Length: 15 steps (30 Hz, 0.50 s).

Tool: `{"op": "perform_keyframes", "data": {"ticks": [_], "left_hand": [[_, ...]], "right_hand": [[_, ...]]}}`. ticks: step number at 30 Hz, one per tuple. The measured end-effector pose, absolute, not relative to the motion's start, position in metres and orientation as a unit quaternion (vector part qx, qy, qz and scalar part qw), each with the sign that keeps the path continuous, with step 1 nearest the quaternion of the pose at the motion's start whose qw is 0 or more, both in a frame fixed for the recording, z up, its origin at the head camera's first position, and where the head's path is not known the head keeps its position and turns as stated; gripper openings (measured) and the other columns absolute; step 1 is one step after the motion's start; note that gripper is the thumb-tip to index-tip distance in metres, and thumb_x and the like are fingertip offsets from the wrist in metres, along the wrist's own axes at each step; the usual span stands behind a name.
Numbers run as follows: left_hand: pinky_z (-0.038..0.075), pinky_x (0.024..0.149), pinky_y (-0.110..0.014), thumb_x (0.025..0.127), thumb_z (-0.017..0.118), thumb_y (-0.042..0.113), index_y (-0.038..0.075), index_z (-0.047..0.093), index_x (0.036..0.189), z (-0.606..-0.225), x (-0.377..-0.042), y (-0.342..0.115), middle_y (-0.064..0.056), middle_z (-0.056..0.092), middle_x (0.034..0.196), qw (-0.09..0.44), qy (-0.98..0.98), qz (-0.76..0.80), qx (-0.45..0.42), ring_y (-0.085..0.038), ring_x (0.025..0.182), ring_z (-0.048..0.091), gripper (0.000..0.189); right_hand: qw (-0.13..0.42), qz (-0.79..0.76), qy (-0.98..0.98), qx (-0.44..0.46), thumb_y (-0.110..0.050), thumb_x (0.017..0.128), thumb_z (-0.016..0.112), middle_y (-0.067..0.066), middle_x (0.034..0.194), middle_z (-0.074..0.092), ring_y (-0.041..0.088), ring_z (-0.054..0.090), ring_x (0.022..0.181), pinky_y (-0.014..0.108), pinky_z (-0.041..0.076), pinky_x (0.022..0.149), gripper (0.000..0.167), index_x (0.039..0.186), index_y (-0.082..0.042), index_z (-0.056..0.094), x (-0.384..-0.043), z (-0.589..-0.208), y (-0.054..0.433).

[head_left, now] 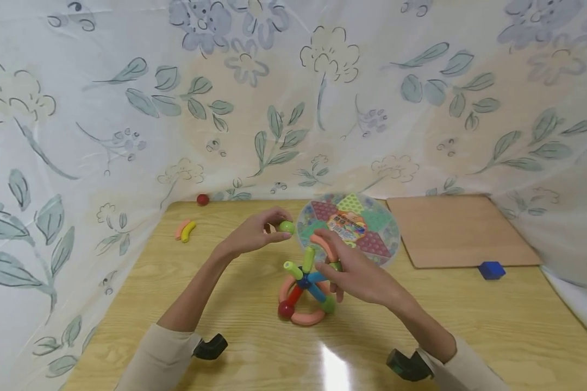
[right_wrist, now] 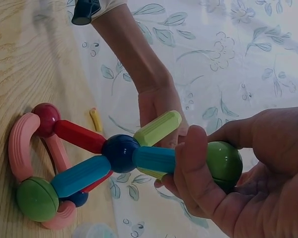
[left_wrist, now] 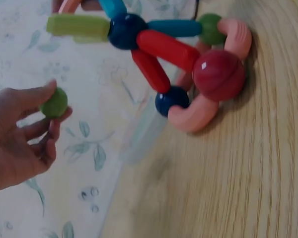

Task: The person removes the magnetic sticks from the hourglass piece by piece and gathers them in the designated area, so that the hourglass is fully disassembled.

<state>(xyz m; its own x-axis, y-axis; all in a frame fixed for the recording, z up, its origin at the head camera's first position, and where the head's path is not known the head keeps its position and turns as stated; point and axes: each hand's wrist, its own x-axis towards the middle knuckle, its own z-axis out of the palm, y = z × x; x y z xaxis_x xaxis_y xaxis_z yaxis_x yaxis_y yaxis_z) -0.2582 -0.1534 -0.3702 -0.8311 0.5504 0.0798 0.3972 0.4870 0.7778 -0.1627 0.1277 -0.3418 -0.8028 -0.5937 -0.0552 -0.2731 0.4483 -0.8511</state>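
Observation:
My left hand (head_left: 251,233) pinches a loose green ball (left_wrist: 54,103) between thumb and fingers, up and to the left of a ball-and-rod structure. That structure stands on the table, its base made of pink curved rods (head_left: 307,318) joined by a red ball (left_wrist: 219,75), a green ball (right_wrist: 37,199) and a dark blue ball. Red and blue rods rise to a dark blue centre ball (right_wrist: 120,153), from which two light green rods (head_left: 309,259) stick out. My right hand (head_left: 362,274) holds another green ball (right_wrist: 224,166) at the end of a blue rod; a pink curved rod (head_left: 324,247) stands beside its fingers.
Behind the structure lies a round checkers board (head_left: 381,222). A brown board (head_left: 460,233) is at the back right, with a blue block (head_left: 491,270) at its front edge. Yellow (head_left: 188,231) and pink curved rods and a red ball (head_left: 203,200) lie at the back left.

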Motion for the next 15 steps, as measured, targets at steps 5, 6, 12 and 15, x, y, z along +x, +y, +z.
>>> {"op": "perform_keyframes", "data": {"ticks": [5, 6, 12, 15], "left_hand": [[0.051, 0.093, -0.036, 0.096, 0.076, 0.017, 0.009, 0.057, 0.120, -0.381, -0.266, -0.174, -0.010, 0.071, 0.110, 0.033, 0.879, 0.432, 0.200, -0.024, 0.105, 0.067, 0.032], [0.053, 0.095, -0.038, 0.096, 0.075, 0.016, 0.007, 0.055, 0.121, -0.384, -0.269, -0.179, -0.013, 0.070, 0.112, 0.026, 0.882, 0.434, 0.184, -0.026, 0.107, 0.067, 0.033], [0.056, 0.101, -0.051, 0.097, 0.071, 0.017, -0.005, 0.054, 0.134, -0.409, -0.289, -0.224, -0.029, 0.065, 0.130, -0.015, 0.910, 0.403, 0.095, -0.043, 0.120, 0.067, 0.045], [0.056, 0.101, -0.054, 0.097, 0.070, 0.013, -0.011, 0.054, 0.136, -0.418, -0.303, -0.246, -0.033, 0.063, 0.131, -0.050, 0.918, 0.387, 0.063, -0.047, 0.120, 0.066, 0.049]], "right_hand": [[0.176, -0.454, 0.833, -0.263, -0.029, 0.109, 0.055, 0.012, 0.071, 0.066, 0.024, 0.069, 0.057, 0.031, 0.048, 0.054, 0.067, 0.165, -0.023, 0.018, -0.164, -0.342, 0.126], [0.175, -0.453, 0.833, -0.264, -0.029, 0.109, 0.055, 0.011, 0.070, 0.066, 0.023, 0.069, 0.057, 0.031, 0.048, 0.054, 0.067, 0.165, -0.023, 0.018, -0.164, -0.342, 0.126], [0.175, -0.447, 0.837, -0.264, -0.029, 0.109, 0.055, 0.005, 0.070, 0.067, 0.024, 0.070, 0.058, 0.032, 0.049, 0.055, 0.065, 0.164, -0.026, 0.019, -0.163, -0.342, 0.125], [0.180, -0.445, 0.836, -0.265, -0.030, 0.110, 0.054, 0.004, 0.072, 0.068, 0.023, 0.071, 0.059, 0.033, 0.051, 0.056, 0.064, 0.163, -0.027, 0.019, -0.163, -0.341, 0.126]]}}
